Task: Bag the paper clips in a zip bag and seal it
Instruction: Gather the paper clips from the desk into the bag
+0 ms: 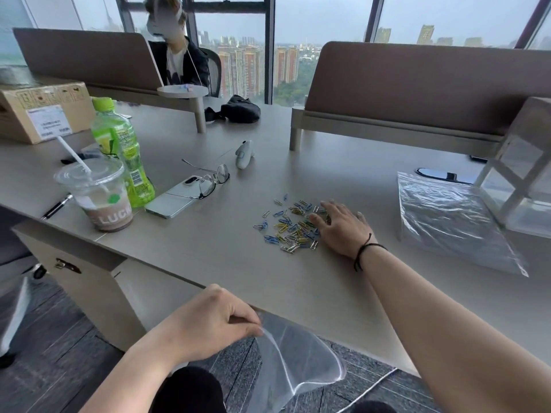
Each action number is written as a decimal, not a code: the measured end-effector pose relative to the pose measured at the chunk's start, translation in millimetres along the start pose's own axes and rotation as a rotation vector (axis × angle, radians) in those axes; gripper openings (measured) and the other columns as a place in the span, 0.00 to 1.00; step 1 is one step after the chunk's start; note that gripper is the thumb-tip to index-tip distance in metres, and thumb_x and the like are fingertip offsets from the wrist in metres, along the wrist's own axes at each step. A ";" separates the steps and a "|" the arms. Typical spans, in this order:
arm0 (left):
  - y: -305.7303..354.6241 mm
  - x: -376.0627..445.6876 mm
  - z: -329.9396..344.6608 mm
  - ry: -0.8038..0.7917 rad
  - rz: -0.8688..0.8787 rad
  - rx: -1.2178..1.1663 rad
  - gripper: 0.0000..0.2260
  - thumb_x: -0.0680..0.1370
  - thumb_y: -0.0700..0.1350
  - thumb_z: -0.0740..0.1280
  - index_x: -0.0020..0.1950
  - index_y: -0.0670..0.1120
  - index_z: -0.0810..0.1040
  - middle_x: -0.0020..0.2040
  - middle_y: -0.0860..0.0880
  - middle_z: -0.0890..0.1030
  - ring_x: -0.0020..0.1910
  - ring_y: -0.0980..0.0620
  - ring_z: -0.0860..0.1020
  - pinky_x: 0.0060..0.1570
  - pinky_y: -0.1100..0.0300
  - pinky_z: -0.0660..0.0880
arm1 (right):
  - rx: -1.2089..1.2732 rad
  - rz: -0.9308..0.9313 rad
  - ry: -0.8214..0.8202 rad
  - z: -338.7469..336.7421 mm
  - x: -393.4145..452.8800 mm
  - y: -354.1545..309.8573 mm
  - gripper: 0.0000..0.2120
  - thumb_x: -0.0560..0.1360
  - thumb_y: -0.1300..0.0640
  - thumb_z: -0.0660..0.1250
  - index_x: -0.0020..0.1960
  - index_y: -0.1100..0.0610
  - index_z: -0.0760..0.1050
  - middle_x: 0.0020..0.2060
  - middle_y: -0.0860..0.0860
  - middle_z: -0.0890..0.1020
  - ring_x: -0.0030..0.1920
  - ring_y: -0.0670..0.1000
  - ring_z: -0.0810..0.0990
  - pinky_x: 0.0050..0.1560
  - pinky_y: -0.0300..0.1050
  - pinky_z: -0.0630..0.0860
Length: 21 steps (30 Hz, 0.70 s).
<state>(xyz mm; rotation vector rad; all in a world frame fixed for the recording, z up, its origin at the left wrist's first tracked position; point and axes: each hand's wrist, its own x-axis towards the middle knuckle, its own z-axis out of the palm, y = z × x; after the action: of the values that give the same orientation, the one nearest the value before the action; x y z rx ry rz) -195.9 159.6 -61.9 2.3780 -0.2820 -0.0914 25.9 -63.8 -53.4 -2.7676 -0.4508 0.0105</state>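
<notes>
A loose heap of blue, yellow and silver paper clips [290,226] lies on the grey table [208,248]. My right hand [343,228] rests palm down at the heap's right side, fingers spread over some clips. Whether it grips any I cannot tell. Below the table's front edge, my left hand [213,320] pinches the rim of a clear zip bag [298,356], whose mouth gapes open and hangs over my lap.
A stack of more clear zip bags [447,222] lies at the right by a white frame [512,186]. To the left are a phone [170,201], glasses [213,178], a green bottle [122,153] and a lidded cup [98,195]. A person sits across the table.
</notes>
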 end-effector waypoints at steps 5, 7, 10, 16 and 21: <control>-0.6 -1.1 1.1 0.012 0.001 -0.008 0.06 0.73 0.52 0.75 0.47 0.53 0.88 0.37 0.56 0.87 0.33 0.51 0.82 0.34 0.60 0.75 | -0.035 -0.138 -0.047 2.8 -13.9 -2.3 0.30 0.79 0.33 0.46 0.77 0.46 0.61 0.78 0.45 0.60 0.79 0.46 0.53 0.77 0.45 0.47; -0.5 -0.8 1.1 0.003 -0.006 -0.007 0.06 0.73 0.53 0.75 0.47 0.53 0.88 0.37 0.54 0.87 0.32 0.52 0.82 0.34 0.60 0.75 | -0.002 -0.169 -0.027 3.3 -25.9 -1.3 0.29 0.80 0.36 0.48 0.76 0.48 0.63 0.78 0.46 0.62 0.78 0.46 0.55 0.76 0.42 0.48; -2.4 -1.8 1.6 -0.002 -0.006 -0.007 0.07 0.73 0.55 0.74 0.47 0.55 0.87 0.37 0.53 0.87 0.33 0.52 0.82 0.35 0.57 0.76 | 0.007 -0.212 -0.004 5.6 -49.4 0.4 0.28 0.80 0.37 0.51 0.75 0.49 0.65 0.77 0.44 0.64 0.77 0.44 0.57 0.75 0.40 0.50; -2.7 -2.0 3.3 -0.002 0.001 -0.017 0.06 0.73 0.56 0.74 0.45 0.55 0.87 0.35 0.53 0.86 0.30 0.47 0.79 0.33 0.53 0.75 | 0.057 -0.273 -0.001 1.7 -101.0 -6.5 0.25 0.81 0.39 0.52 0.75 0.48 0.66 0.76 0.42 0.65 0.76 0.41 0.58 0.75 0.36 0.52; -3.2 -1.9 4.4 0.016 -0.003 -0.002 0.05 0.73 0.56 0.74 0.45 0.56 0.86 0.36 0.52 0.86 0.35 0.45 0.82 0.35 0.51 0.77 | 0.079 -0.361 -0.014 -0.4 -145.0 -20.1 0.24 0.81 0.41 0.52 0.74 0.47 0.68 0.75 0.41 0.66 0.75 0.39 0.60 0.71 0.28 0.50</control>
<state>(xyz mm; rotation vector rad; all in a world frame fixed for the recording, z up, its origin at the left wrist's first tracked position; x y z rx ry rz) -197.8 159.5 -67.3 2.3758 -0.2708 -0.0746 -118.0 -90.8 -53.2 -2.5710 -0.9251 -0.0377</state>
